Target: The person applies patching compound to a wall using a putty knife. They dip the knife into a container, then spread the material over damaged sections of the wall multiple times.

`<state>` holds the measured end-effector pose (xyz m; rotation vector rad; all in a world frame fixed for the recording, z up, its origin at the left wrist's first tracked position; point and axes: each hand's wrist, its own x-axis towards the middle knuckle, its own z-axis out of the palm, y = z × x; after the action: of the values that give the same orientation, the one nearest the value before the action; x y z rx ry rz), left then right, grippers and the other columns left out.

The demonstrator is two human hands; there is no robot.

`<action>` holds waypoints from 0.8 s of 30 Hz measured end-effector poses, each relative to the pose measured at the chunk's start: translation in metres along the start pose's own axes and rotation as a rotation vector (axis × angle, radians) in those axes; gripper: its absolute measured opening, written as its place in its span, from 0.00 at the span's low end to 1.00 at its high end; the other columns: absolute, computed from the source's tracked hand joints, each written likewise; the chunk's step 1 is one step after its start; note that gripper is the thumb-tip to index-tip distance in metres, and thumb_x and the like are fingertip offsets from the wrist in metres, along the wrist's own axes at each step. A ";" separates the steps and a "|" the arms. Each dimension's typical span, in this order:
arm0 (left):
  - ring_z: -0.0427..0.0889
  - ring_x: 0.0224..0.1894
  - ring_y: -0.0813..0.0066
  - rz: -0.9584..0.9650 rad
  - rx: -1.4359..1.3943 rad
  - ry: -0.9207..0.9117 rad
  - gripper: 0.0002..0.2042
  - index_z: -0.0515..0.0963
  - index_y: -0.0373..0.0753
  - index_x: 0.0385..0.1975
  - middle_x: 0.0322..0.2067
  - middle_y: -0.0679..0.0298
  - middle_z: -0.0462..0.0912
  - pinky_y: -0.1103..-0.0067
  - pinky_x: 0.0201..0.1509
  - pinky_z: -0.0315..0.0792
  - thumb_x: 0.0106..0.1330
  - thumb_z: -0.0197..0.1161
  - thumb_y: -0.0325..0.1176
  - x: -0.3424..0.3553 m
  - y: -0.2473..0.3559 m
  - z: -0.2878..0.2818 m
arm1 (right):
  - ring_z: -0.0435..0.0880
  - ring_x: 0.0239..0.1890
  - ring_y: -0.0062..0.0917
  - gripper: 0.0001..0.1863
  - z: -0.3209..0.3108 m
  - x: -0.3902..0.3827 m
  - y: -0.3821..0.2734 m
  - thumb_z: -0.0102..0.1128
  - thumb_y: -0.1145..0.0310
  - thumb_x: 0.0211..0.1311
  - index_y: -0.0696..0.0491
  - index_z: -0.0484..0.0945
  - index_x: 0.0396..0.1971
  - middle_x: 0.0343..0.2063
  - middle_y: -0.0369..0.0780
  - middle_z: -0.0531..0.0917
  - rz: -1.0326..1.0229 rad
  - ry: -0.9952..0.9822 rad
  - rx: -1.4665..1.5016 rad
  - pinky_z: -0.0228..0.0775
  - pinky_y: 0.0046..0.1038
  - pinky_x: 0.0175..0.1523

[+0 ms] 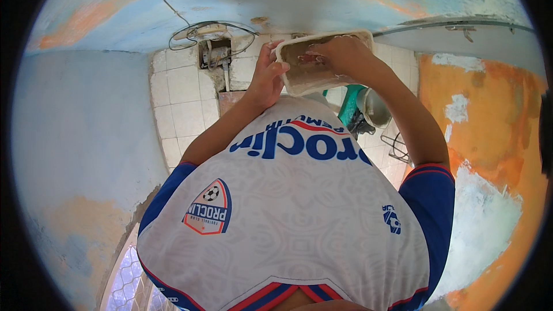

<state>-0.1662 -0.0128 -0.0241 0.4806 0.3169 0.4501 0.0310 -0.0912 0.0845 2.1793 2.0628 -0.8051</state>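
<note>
A pale rectangular plastic tub [296, 89], its inside smeared with whitish-grey residue, is held up in front of my chest. My left hand [268, 75] grips its left rim, with the thumb toward the inside and fingers around the outer wall. My right hand [341, 56] reaches into the tub from the right. Its fingers are bent down toward the bottom, and their tips look coated with pale paste. Whatever those fingers may hold is hidden by the hand.
Beyond the tub rises a patchy blue wall [259, 0]. A black cable [173, 39] loops above a wall opening with pipes [216, 55]. Lower right are a bucket [375, 108], green plastic [349, 103] and a wire rack [395, 147], near an orange wall [484, 109] with white patches.
</note>
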 end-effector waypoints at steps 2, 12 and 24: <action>0.71 0.59 0.65 -0.032 0.015 -0.006 0.28 0.59 0.40 0.60 0.55 0.56 0.68 0.68 0.63 0.69 0.58 0.58 0.25 0.003 -0.010 0.002 | 0.85 0.39 0.39 0.17 0.010 -0.012 0.005 0.59 0.69 0.59 0.39 0.83 0.48 0.37 0.41 0.86 0.017 0.019 0.045 0.75 0.37 0.45; 0.73 0.56 0.64 -0.097 0.064 0.053 0.26 0.58 0.42 0.60 0.53 0.56 0.70 0.65 0.58 0.74 0.61 0.56 0.28 0.007 -0.063 0.049 | 0.83 0.46 0.37 0.16 0.023 -0.068 0.037 0.54 0.67 0.64 0.39 0.82 0.49 0.42 0.42 0.85 0.084 -0.071 0.191 0.73 0.37 0.52; 0.70 0.61 0.61 -0.186 0.059 0.010 0.27 0.56 0.42 0.60 0.57 0.55 0.66 0.60 0.62 0.72 0.61 0.55 0.29 -0.004 -0.148 0.096 | 0.82 0.45 0.28 0.16 -0.002 -0.191 0.100 0.55 0.74 0.66 0.59 0.78 0.52 0.45 0.42 0.84 0.016 -0.001 0.665 0.73 0.27 0.54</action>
<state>-0.0819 -0.1679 -0.0172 0.5018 0.3814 0.2632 0.1285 -0.2784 0.1287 2.4571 1.9588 -1.6840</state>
